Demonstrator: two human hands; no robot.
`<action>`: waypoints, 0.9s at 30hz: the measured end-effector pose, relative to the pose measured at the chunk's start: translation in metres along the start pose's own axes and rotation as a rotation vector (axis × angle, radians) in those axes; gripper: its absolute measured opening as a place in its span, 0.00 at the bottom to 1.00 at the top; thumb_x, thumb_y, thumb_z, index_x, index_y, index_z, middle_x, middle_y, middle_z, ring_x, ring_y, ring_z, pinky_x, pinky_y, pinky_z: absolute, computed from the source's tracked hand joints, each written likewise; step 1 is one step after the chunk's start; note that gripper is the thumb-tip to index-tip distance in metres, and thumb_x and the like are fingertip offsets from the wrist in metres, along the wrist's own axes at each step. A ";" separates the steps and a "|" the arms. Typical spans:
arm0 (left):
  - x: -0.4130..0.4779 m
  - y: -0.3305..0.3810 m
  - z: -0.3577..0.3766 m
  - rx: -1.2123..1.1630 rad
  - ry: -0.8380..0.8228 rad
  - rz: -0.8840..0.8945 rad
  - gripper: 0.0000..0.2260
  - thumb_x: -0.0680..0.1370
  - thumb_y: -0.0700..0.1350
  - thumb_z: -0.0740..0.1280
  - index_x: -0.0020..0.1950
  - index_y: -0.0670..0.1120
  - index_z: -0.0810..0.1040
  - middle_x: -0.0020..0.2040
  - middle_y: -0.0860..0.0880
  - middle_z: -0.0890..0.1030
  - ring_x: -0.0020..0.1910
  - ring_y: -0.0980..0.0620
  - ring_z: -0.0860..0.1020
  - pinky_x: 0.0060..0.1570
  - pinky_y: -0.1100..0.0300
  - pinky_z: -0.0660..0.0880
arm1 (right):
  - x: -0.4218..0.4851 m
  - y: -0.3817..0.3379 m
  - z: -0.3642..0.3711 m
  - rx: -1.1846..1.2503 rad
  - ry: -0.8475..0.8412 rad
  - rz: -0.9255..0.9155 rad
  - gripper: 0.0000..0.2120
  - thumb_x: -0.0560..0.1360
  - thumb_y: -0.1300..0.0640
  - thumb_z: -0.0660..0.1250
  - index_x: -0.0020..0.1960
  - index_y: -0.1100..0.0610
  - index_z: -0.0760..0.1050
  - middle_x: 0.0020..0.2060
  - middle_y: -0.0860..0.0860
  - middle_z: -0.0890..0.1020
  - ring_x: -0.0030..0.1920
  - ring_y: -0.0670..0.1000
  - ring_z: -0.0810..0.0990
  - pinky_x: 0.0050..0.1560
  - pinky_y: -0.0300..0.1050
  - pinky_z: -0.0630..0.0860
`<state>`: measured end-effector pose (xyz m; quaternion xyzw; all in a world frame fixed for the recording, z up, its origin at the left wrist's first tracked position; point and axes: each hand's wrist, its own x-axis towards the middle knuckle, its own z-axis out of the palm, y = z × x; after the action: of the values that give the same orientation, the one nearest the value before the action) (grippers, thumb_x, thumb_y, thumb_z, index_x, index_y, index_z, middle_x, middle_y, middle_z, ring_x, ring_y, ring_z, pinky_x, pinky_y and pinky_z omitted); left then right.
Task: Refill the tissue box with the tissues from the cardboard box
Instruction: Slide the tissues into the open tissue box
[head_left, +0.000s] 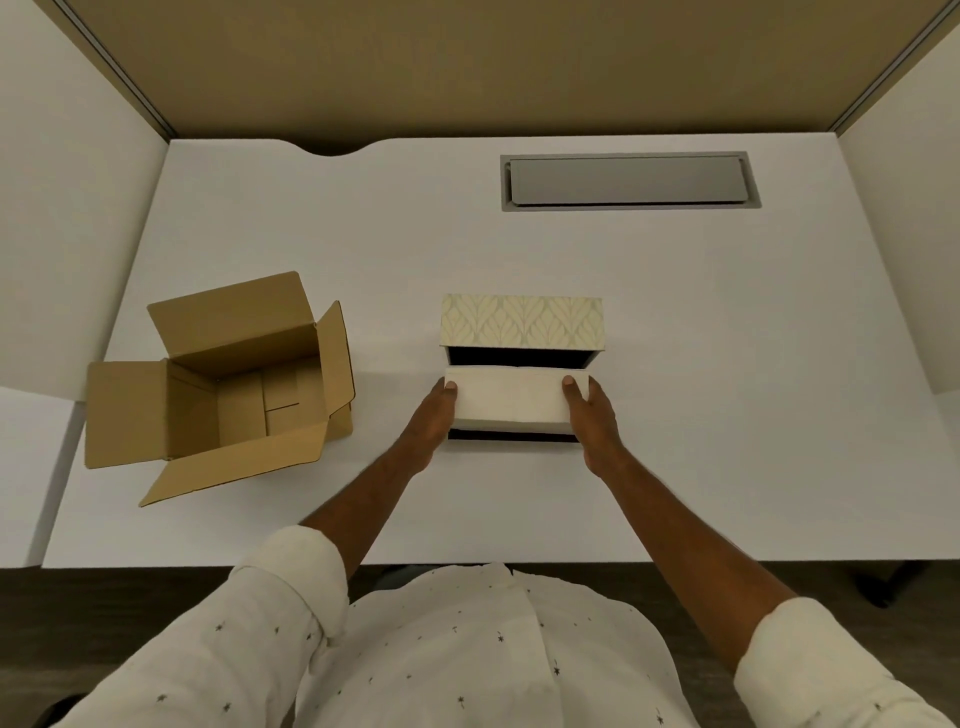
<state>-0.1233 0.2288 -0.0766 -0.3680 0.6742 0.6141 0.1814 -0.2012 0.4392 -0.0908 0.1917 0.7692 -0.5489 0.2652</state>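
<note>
A white stack of tissues (511, 399) sits over the open tissue box (519, 356), whose dark inside shows behind and below the stack. The box's leaf-patterned lid (522, 321) stands raised at the back. My left hand (434, 421) grips the stack's left end and my right hand (595, 415) grips its right end, thumbs on top. The brown cardboard box (244, 384) stands open on the left of the desk, flaps spread, and looks empty inside.
A white desk (727, 415) carries everything. A grey cable hatch (628, 181) is set into it at the back right. White side panels and a tan back panel enclose the desk. The near edge lies just below my forearms.
</note>
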 end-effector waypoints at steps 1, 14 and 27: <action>-0.001 -0.001 0.001 0.051 0.006 0.024 0.23 0.87 0.53 0.47 0.82 0.47 0.59 0.79 0.45 0.66 0.77 0.44 0.64 0.78 0.48 0.60 | 0.000 -0.001 0.000 0.000 0.001 0.009 0.30 0.83 0.43 0.60 0.80 0.54 0.60 0.76 0.53 0.69 0.69 0.51 0.69 0.62 0.43 0.63; -0.012 0.000 -0.002 0.059 0.012 0.022 0.29 0.86 0.60 0.48 0.84 0.47 0.51 0.83 0.46 0.56 0.82 0.45 0.57 0.80 0.48 0.52 | -0.006 -0.008 -0.004 0.041 0.014 0.033 0.34 0.81 0.40 0.62 0.81 0.54 0.57 0.79 0.51 0.64 0.77 0.54 0.65 0.74 0.52 0.64; -0.056 -0.027 0.053 1.246 -0.009 0.826 0.32 0.85 0.59 0.53 0.84 0.45 0.47 0.84 0.45 0.43 0.83 0.44 0.41 0.81 0.42 0.44 | 0.002 -0.106 0.009 -0.792 0.034 -0.961 0.24 0.84 0.55 0.61 0.77 0.62 0.65 0.75 0.58 0.70 0.76 0.57 0.67 0.78 0.54 0.61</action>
<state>-0.0774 0.2959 -0.0658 0.0887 0.9799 0.1380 0.1136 -0.2631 0.3967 -0.0155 -0.2802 0.9188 -0.2767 0.0270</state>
